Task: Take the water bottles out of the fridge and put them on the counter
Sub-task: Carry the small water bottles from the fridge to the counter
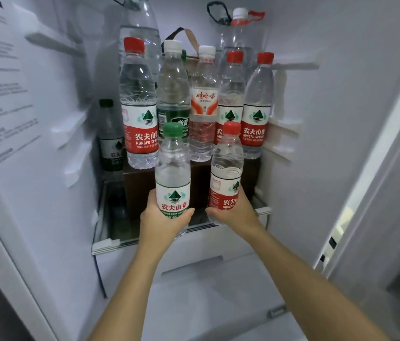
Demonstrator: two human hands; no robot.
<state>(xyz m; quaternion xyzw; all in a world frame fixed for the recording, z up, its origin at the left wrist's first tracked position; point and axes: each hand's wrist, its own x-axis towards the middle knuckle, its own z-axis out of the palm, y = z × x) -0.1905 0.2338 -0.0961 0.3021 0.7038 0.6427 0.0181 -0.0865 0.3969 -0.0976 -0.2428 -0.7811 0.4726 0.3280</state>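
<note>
My left hand point(163, 221) grips a small green-capped water bottle point(173, 168) by its lower half, upright, in front of the fridge shelf. My right hand point(237, 212) grips a small red-capped water bottle point(227, 168) the same way, just to the right. Behind them several taller bottles stand in a row on a dark box point(140, 185): a red-capped one point(138, 107) at the left, a white-capped green-label one point(173, 92), a white-capped orange-label one point(203, 104), and two red-capped ones point(258, 107) at the right. A dark green-capped bottle point(110, 136) stands at the far left.
Large clear jugs point(141, 28) with strap handles stand at the back of the fridge. The glass shelf's front edge point(110, 243) lies below my hands, with a white drawer point(206, 286) beneath. The fridge's left wall point(34, 143) and right wall point(341, 143) close in the space.
</note>
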